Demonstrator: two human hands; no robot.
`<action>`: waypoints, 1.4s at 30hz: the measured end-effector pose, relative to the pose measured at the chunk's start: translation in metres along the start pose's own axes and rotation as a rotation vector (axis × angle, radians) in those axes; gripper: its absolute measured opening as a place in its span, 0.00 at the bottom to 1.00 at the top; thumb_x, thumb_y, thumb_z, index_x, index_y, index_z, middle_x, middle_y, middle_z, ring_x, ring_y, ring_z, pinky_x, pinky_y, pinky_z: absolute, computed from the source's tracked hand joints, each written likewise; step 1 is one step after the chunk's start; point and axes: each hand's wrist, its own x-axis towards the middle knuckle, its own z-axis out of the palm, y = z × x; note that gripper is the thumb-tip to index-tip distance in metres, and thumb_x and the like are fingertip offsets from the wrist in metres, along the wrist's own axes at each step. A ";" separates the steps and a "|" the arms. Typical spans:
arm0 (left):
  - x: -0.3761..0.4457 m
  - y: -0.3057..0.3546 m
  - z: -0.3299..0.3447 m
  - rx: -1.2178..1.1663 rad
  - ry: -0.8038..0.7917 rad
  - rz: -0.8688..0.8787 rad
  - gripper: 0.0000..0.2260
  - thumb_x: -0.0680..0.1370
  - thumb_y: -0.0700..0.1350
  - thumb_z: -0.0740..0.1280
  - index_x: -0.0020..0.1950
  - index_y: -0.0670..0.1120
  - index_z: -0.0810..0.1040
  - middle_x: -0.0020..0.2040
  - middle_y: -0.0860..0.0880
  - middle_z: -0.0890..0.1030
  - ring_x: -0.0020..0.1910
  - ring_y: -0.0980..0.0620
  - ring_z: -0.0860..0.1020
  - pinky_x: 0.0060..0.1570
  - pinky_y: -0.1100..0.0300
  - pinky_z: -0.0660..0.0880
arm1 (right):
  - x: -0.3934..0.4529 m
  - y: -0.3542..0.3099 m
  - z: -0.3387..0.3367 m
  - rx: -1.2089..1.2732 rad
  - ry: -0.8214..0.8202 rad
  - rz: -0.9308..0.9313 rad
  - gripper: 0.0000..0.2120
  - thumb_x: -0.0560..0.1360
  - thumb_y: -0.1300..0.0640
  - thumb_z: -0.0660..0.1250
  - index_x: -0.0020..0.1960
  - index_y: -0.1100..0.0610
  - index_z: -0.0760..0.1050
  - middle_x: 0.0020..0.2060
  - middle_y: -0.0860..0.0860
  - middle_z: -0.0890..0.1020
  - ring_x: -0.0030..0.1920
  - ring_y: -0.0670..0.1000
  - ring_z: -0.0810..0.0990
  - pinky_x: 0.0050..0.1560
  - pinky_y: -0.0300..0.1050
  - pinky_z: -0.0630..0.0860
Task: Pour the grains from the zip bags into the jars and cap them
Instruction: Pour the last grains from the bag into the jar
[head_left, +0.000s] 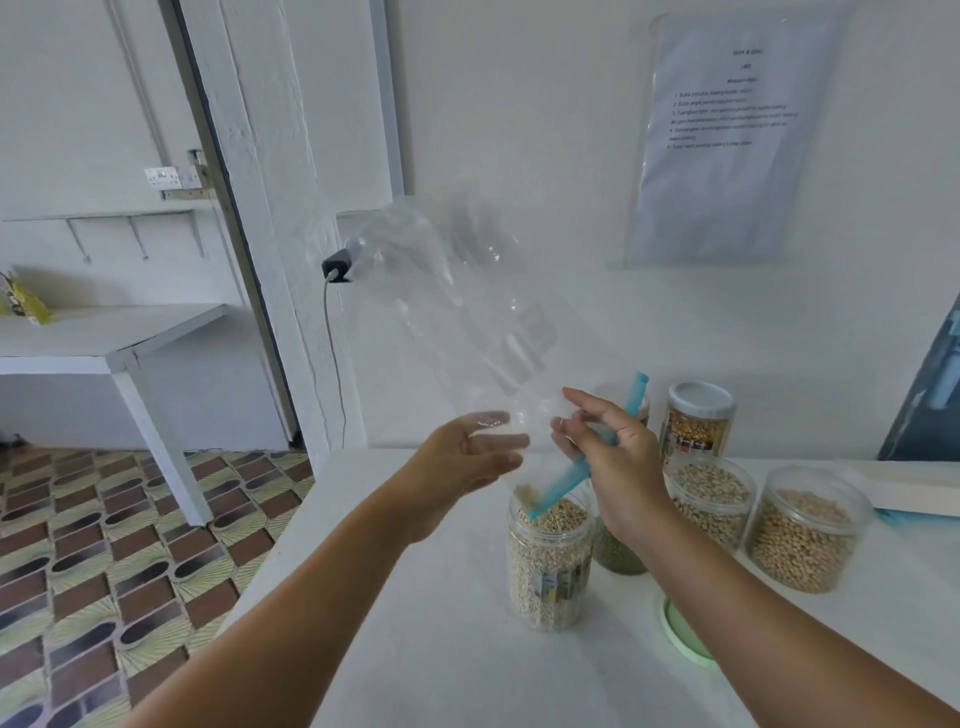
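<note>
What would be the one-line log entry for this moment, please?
step: emptying zip bag into open jar | left hand: supports bag | right hand: grips blue zip strip | lid: off, on counter

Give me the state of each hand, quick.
Left hand: fingers straight, pressed against the clear zip bag, blurred.
Right hand: pinching the bag's blue zip strip over the open jar.

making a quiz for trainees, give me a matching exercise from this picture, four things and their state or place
Things:
1. clear plastic zip bag with blue seal strip
2. tall clear jar of pale grains
3. pale green round lid
4. jar of yellow kernels

States:
A. capped, near the wall
B. upended and empty
C. lying flat on the table
D. full, uncapped

Pairs: 1-B, 2-D, 3-C, 4-A
</note>
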 end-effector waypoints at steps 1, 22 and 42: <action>0.001 -0.001 0.004 0.037 0.036 0.011 0.19 0.78 0.39 0.75 0.68 0.47 0.78 0.58 0.50 0.87 0.59 0.53 0.84 0.60 0.60 0.77 | -0.001 0.000 -0.002 -0.024 -0.016 -0.012 0.15 0.78 0.70 0.71 0.57 0.54 0.86 0.46 0.51 0.81 0.50 0.46 0.86 0.54 0.40 0.83; 0.012 -0.017 0.029 0.098 0.180 0.181 0.10 0.82 0.43 0.71 0.56 0.37 0.77 0.49 0.43 0.87 0.48 0.46 0.87 0.55 0.54 0.83 | -0.008 -0.002 -0.033 -0.563 -0.245 -0.139 0.37 0.74 0.62 0.77 0.74 0.35 0.69 0.61 0.47 0.77 0.48 0.45 0.86 0.54 0.35 0.80; 0.011 -0.018 0.027 0.189 0.145 0.164 0.20 0.76 0.39 0.77 0.64 0.49 0.74 0.51 0.47 0.88 0.51 0.51 0.87 0.55 0.55 0.83 | -0.009 0.005 -0.031 -0.473 -0.134 -0.148 0.32 0.75 0.60 0.78 0.72 0.39 0.73 0.55 0.47 0.81 0.54 0.41 0.81 0.49 0.34 0.79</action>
